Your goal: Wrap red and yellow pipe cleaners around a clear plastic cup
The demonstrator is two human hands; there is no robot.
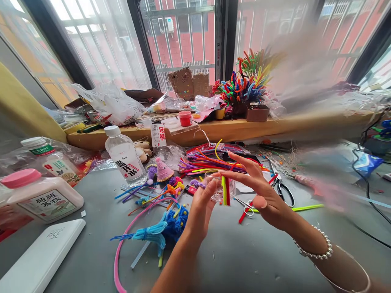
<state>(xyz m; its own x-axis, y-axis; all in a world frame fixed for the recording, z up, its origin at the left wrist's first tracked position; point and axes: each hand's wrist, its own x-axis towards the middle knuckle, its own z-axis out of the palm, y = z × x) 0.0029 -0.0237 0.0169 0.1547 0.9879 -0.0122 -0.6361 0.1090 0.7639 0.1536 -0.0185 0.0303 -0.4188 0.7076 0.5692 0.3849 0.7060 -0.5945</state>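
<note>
My left hand (202, 207) holds a small clear plastic cup (217, 188) above the grey table (250, 260), with red and yellow-green pipe cleaners (225, 191) hanging at it. My right hand (259, 191) is flat, fingers stretched left, touching the cup's rim from the right; a bead bracelet is on its wrist. Just below and left lies a blue fuzzy pipe-cleaner piece (171, 226) with a long pink pipe cleaner (122, 244) looping around it.
Loose pipe cleaners (214, 162) spread behind my hands. Black-handled scissors (282, 188) and small red pliers (246, 209) lie to the right. A water bottle (125, 156), a pink-capped white jar (39, 195) and a white box (39, 256) stand left. The wooden sill (232, 128) holds clutter.
</note>
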